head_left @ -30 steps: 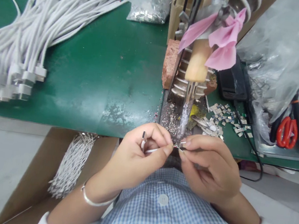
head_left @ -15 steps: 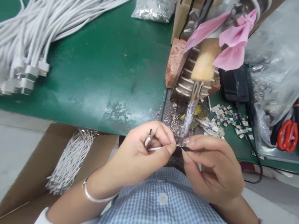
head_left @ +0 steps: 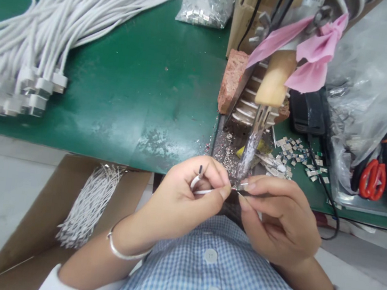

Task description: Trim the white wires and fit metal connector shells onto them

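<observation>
My left hand (head_left: 195,197) is closed on a white cable (head_left: 203,192), pinching it near its end between thumb and forefinger. A loop of the cable with a dark-tipped end curls over the fingers. My right hand (head_left: 278,218) is closed in a pinch on a small metal connector (head_left: 242,186), held against the cable end. A thin wire tip shows by the right thumb; what it belongs to is hidden. Just beyond the fingertips is the whitish, crusted tip of a soldering iron (head_left: 250,147), fixed pointing down, with a wooden handle (head_left: 276,77).
White USB cables (head_left: 50,40) lie heaped on the green table (head_left: 133,85). A cardboard box (head_left: 21,231) below holds a cable bundle (head_left: 90,207). Small connector pieces (head_left: 294,151), red-handled pliers (head_left: 372,179), a brick (head_left: 232,81) and a bag of metal parts (head_left: 204,11) surround the iron.
The view has shifted slightly, so the table things and both hands sit a little further right. My grip on the cable and connector looks the same.
</observation>
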The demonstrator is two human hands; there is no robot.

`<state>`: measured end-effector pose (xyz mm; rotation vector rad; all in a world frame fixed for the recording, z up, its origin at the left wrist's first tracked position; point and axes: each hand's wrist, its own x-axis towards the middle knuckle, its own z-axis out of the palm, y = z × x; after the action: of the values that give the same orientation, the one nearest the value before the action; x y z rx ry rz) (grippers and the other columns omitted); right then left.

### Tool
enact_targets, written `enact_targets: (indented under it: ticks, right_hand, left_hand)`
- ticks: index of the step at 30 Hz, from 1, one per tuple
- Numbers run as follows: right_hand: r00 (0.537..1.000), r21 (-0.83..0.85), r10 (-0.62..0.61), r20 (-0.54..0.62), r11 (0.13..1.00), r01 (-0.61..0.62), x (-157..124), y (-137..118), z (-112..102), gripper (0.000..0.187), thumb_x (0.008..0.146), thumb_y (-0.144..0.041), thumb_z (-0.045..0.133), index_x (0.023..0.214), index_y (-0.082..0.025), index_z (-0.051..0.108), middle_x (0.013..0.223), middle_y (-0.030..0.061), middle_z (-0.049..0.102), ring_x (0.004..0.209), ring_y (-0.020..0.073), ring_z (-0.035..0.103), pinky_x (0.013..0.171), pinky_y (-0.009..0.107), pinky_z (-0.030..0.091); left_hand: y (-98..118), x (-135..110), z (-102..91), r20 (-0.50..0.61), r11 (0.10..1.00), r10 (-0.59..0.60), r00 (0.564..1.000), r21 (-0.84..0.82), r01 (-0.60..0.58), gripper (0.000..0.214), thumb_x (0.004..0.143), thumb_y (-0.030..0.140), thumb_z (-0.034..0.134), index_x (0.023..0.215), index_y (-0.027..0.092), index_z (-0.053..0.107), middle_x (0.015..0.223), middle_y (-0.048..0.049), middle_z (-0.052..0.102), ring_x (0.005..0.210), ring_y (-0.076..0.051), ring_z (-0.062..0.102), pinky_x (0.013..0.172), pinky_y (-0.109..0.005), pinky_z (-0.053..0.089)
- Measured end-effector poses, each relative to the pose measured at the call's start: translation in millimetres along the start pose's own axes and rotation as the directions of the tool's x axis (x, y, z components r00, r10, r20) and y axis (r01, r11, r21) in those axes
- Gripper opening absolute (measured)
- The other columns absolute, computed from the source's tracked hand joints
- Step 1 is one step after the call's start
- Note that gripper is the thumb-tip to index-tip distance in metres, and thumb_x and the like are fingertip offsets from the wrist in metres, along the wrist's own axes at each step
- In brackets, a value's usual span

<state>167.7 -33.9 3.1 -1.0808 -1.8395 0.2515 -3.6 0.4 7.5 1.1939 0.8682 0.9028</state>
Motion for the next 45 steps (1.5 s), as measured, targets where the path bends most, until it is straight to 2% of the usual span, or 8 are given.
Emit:
enact_targets:
  ticks: [7,14,23,28,35,45]
  right_hand:
    - [1.000,-0.023,0.004,-0.019,1.000,-0.004,0.0,-0.7,2.5,0.021,0.078,0.000,0.061,0.084,-0.020,0.061,0.082,0.0033,0.064,0.080,0.0183,0.067,0.066,0.032,0.062]
    - [1.000,0.008,-0.013,0.000,1.000,0.013,0.4,-0.3,2.6,0.019,0.077,0.002,0.062,0.080,-0.017,0.061,0.085,0.0045,0.063,0.081,0.0164,0.066,0.070,0.031,0.061]
    - [0.999,0.036,-0.007,0.031,0.999,0.005,-5.1,0.8,2.2,0.019,0.077,0.003,0.061,0.080,-0.016,0.060,0.084,0.0051,0.062,0.082,0.0169,0.066,0.071,0.032,0.061]
    - [1.000,0.041,-0.001,0.026,0.999,0.000,-5.1,0.8,0.7,0.018,0.077,0.002,0.060,0.080,-0.016,0.059,0.086,0.0049,0.062,0.083,0.0161,0.065,0.073,0.032,0.061]
    - [1.000,0.058,0.013,0.025,0.998,-0.015,-3.8,0.7,-0.5,0.019,0.076,0.002,0.061,0.081,-0.017,0.060,0.088,0.0057,0.062,0.086,0.0165,0.066,0.074,0.030,0.061]
    - [1.000,0.072,0.017,0.011,0.997,-0.017,-2.9,-0.7,-1.2,0.018,0.075,0.001,0.062,0.081,-0.016,0.061,0.089,0.0058,0.063,0.086,0.0165,0.067,0.077,0.030,0.061]
  left_hand:
    - [1.2,1.2,0.2,-0.005,1.000,0.002,1.000,-0.009,-0.002,0.019,0.078,0.003,0.061,0.068,0.018,0.055,0.078,-0.0003,0.061,0.065,-0.010,0.055,0.055,-0.020,0.045]
    - [0.2,2.1,-0.1,0.002,1.000,0.004,1.000,-0.018,-0.004,0.018,0.077,0.004,0.061,0.068,0.018,0.056,0.077,-0.0002,0.061,0.066,-0.010,0.055,0.055,-0.021,0.045]
    - [-2.4,0.4,-0.1,0.033,0.995,-0.071,0.997,-0.071,0.073,0.018,0.074,0.001,0.061,0.065,0.016,0.055,0.075,0.0016,0.059,0.055,-0.006,0.046,0.049,-0.018,0.038]
    - [-3.4,0.9,-0.7,0.053,0.996,-0.055,0.997,-0.071,0.058,0.019,0.075,-0.001,0.059,0.067,0.015,0.055,0.076,0.0028,0.058,0.056,-0.004,0.046,0.051,-0.015,0.039]
    - [-1.6,1.8,0.2,0.040,1.000,-0.009,0.999,-0.026,0.010,0.019,0.077,-0.001,0.059,0.068,0.015,0.055,0.078,0.0025,0.060,0.067,-0.006,0.053,0.059,-0.015,0.044]
    - [0.8,0.9,-0.3,0.034,1.000,0.004,0.999,0.014,-0.004,0.020,0.079,0.002,0.060,0.068,0.016,0.053,0.077,0.0025,0.059,0.068,-0.006,0.054,0.059,-0.016,0.045]
